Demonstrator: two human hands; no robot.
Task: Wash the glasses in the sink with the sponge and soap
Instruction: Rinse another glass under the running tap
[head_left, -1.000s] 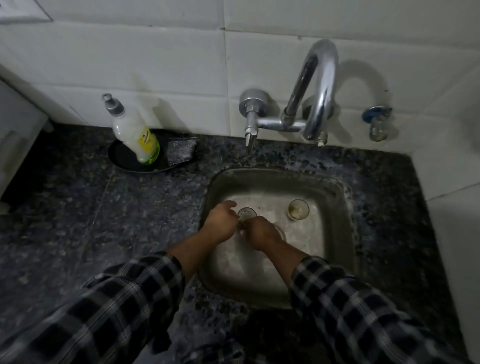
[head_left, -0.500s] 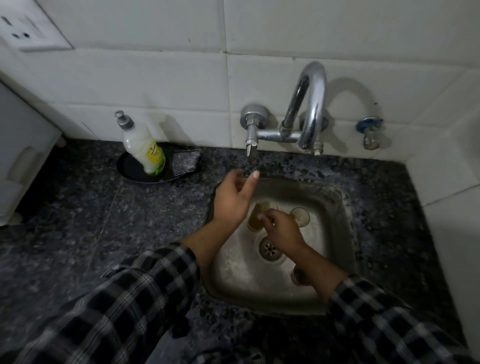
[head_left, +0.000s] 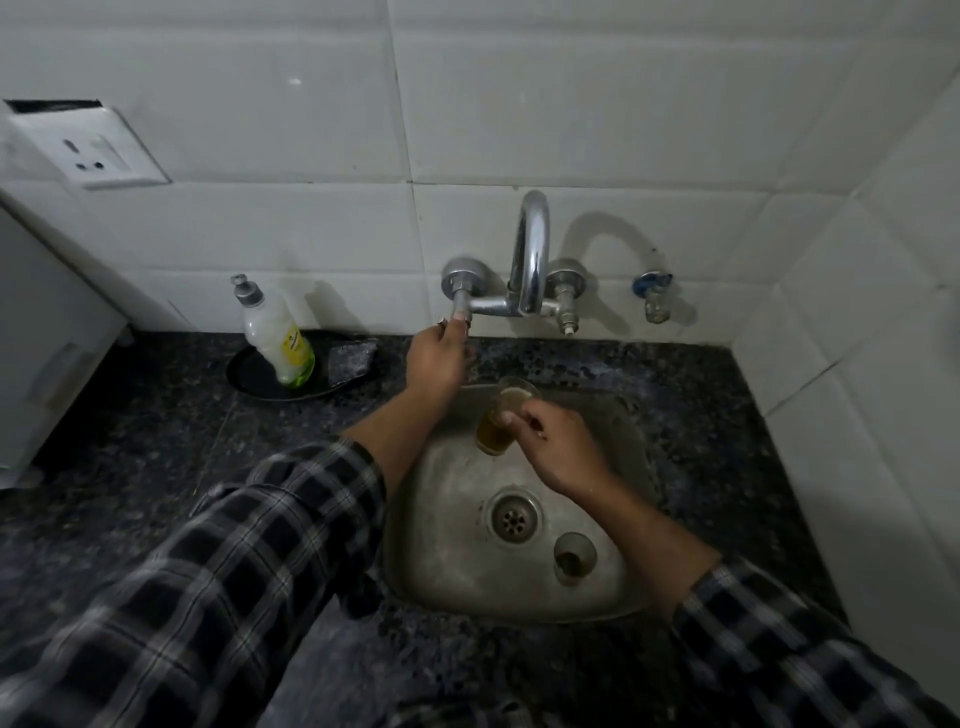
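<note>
Standing on one dark dish (head_left: 249, 382) at the back left of the worktop, one soap bottle (head_left: 278, 338) and one sponge (head_left: 350, 358) are untouched. Next along, the left hand (head_left: 441, 358) has come up out of the sink (head_left: 452, 545) since a second ago. It now grips the left handle (head_left: 460, 306) of the single tap (head_left: 530, 249), fingers curled round it; no water shows yet. At the sink's back edge, below the spout, the right hand (head_left: 561, 452) has raised one glass (head_left: 496, 428), pinched between thumb and fingers, with amber liquid inside. A second glass (head_left: 574, 558) stands at the sink's front right, just beside the one drain (head_left: 514, 517). Two glasses are in view. A rinse looks to be next; soaping has not begun.
</note>
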